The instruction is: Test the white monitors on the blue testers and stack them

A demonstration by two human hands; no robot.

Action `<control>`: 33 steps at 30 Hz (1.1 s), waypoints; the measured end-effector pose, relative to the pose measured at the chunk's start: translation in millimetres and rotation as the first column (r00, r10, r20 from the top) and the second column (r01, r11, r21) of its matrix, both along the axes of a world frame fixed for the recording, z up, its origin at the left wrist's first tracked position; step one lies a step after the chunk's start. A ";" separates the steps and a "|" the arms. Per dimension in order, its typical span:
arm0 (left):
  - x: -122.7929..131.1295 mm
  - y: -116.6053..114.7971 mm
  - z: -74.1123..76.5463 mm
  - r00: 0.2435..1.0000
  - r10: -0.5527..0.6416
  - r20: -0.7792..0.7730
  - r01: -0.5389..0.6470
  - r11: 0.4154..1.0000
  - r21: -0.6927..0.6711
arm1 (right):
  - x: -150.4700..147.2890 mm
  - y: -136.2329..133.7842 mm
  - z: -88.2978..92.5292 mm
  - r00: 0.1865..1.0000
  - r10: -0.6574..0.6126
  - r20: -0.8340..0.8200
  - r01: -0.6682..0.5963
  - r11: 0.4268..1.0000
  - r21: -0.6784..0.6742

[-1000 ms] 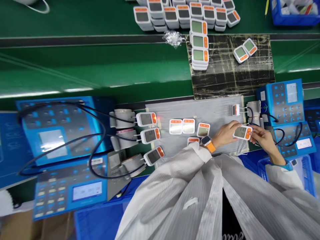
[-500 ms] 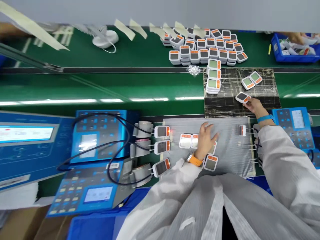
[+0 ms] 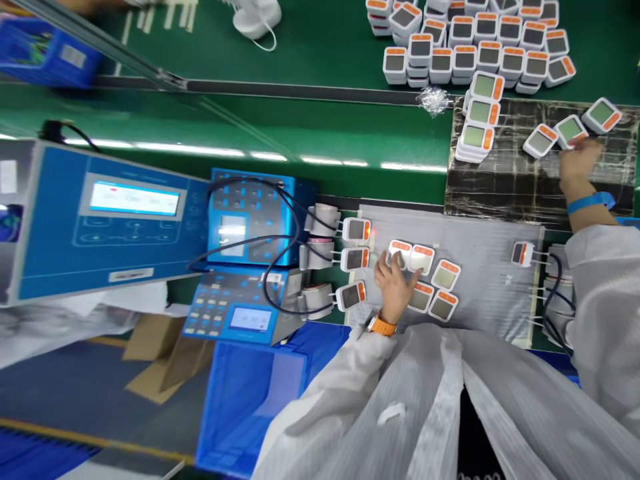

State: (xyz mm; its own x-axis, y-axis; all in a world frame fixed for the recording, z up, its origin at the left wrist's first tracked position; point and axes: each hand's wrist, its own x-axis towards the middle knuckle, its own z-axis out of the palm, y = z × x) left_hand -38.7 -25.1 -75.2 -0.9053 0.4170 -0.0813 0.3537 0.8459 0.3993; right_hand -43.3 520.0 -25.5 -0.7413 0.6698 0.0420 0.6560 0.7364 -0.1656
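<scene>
My left hand (image 3: 395, 288) is low at centre, over a pair of white box-shaped monitors with orange edge strips (image 3: 423, 259) lying side by side on a grey ribbed mat (image 3: 493, 287). Its fingers are apart and draped across both, their screens facing up, orange strips toward the top of the frame. I cannot tell whether that hand is clamped or only resting. Three more of these monitors (image 3: 444, 291) lie just below and right of it, strips angled up and right.

My right hand (image 3: 577, 163), blue band at the wrist, is at far right, on a black taped mat (image 3: 505, 193). Its fingertips (image 3: 575, 150) touch the lower edge of a green-screened white monitor (image 3: 570, 131), whose long axis slants up and right; the grip there is hidden, so I cannot tell.

Left of the grey mat, three wired monitors (image 3: 355, 259) sit in a column, their connectors pointing left toward grey cuffs (image 3: 323, 220) and blue testers (image 3: 245, 227). Loose grey-screened monitors (image 3: 475, 50) crowd the green conveyor belt (image 3: 325, 140) at upper right.
</scene>
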 end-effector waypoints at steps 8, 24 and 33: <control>-3.5 10.2 -1.9 1.000 0.013 0.012 -0.013 0.999 0.041 | -7.4 -40.0 -4.3 0.959 0.125 0.254 -0.111 0.991 -0.068; -33.3 21.6 -3.8 0.981 -0.003 0.195 0.010 0.999 -0.040 | -6.3 -21.8 27.0 0.975 0.190 0.117 -0.202 0.975 0.098; -30.7 44.1 33.3 0.945 -0.320 0.061 0.294 0.919 0.263 | 76.1 -292.6 10.1 0.936 0.047 -0.348 -0.337 0.396 -0.854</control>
